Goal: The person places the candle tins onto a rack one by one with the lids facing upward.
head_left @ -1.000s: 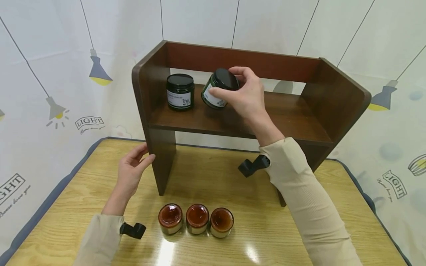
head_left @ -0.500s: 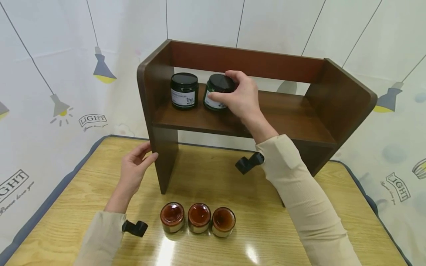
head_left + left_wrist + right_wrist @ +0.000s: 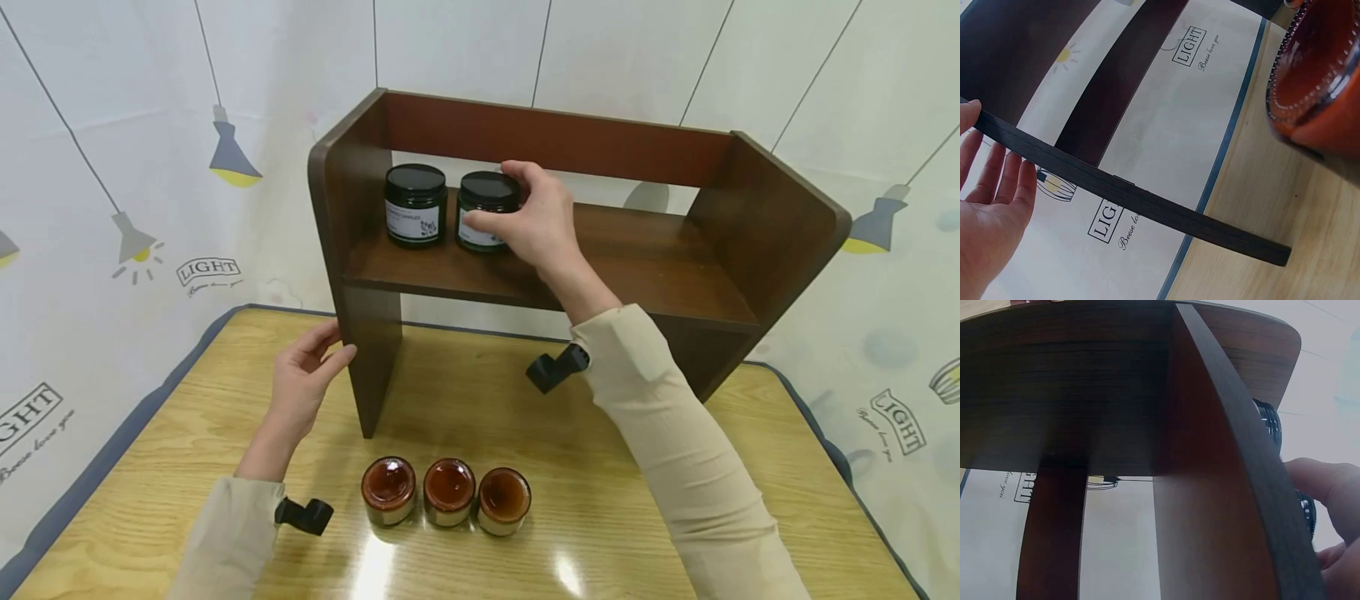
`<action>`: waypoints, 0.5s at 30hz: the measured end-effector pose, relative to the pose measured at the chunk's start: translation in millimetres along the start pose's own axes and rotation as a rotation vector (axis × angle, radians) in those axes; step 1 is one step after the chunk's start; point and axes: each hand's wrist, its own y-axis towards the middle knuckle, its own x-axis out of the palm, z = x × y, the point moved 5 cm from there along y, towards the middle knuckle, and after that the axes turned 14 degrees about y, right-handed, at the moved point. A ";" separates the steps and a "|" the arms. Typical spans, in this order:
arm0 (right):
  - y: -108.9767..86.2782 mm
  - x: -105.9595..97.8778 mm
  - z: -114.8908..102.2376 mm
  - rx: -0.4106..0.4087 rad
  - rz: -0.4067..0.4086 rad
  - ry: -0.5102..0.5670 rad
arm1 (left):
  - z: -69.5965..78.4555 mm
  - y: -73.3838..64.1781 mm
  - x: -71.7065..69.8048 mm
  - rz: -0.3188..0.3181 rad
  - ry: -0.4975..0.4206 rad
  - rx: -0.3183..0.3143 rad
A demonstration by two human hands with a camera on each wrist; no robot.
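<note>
My right hand (image 3: 542,218) grips a dark green candle jar (image 3: 472,218) with a black lid, thumb on its white label and fingers behind the lid. This jar sits upright on the upper board of a dark brown wooden shelf (image 3: 615,250). Just left of it stands a matching candle jar (image 3: 415,218), a narrow gap between them. Lower down, my left hand (image 3: 296,379) holds the edge of the shelf's left side panel (image 3: 1147,200); in the left wrist view, thumb and fingers lie on opposite sides of it. The right wrist view shows the shelf board (image 3: 1210,487) hiding most of the jars.
Three small amber glass jars with pale lower parts, a left one (image 3: 388,490), a middle one (image 3: 449,492) and a right one (image 3: 504,500), stand in a row on the wooden table (image 3: 600,517) before the shelf. A printed curtain (image 3: 112,150) hangs behind.
My right hand has lowered the tilted candle jar until it stands upright on the board, then shifted it slightly left. My left hand has stayed at the side panel.
</note>
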 end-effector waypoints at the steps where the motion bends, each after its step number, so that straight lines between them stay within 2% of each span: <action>1: -0.6 0.4 -0.4 -0.002 -0.008 -0.003 | -0.2 -0.1 -0.1 0.001 -0.002 0.001; 6: -5.7 0.1 -2.2 -0.007 -0.032 -0.005 | -1.2 -0.6 -0.8 0.008 -0.005 0.000; 15: -17.4 -12.8 0.7 -0.012 0.020 0.012 | -1.5 -0.3 -0.6 0.008 0.000 -0.005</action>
